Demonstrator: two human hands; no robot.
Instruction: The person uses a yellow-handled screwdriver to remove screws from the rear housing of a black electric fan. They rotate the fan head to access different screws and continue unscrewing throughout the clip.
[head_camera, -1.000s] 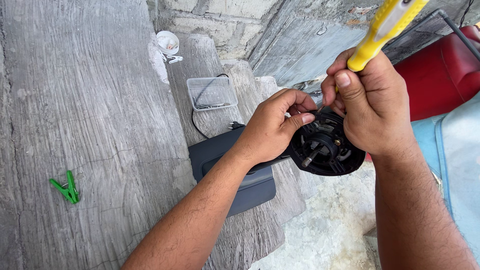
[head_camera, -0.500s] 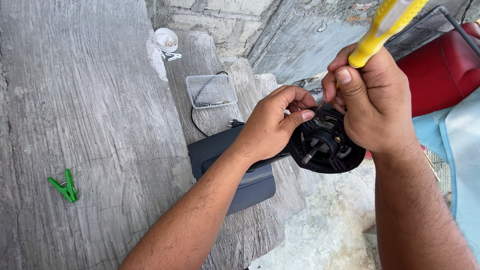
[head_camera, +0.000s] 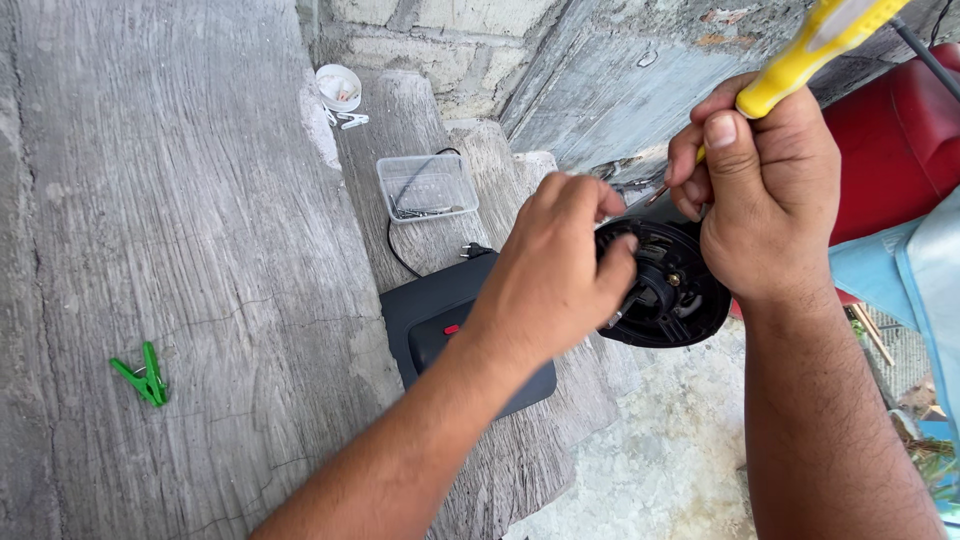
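A round black motor housing (head_camera: 665, 285), its open face showing a brass hub and moulded ribs, sits right of centre in the frame, held in the air just off the edge of the grey wooden bench (head_camera: 180, 250). The left hand (head_camera: 555, 280) has shifted since half a second ago: its fingers, then spread over the housing's upper left rim, now curl tighter and lower onto the left edge, closed on the part to steady it. The right hand (head_camera: 765, 200) remains wrapped around the yellow-handled screwdriver (head_camera: 810, 45), whose handle runs out toward the upper right corner; the shaft shows only as a short sliver between the fingers, and its tip cannot be seen. The firmer grip reads, as a judgement, as bracing the housing while the driver works at a fastener inside. Below the left wrist, at centre, lies one dark flat casing (head_camera: 440, 320) with a small red mark, and a black cord (head_camera: 400, 250) loops up from it. Above that sits one clear plastic tub (head_camera: 428, 187) holding small dark bits, too small to count. One white round cap (head_camera: 339, 87) rests at upper centre-left, with a pale clip beside it. One green clothespin (head_camera: 145, 375) lies at lower left. One red seat (head_camera: 890, 150) fills the right edge.
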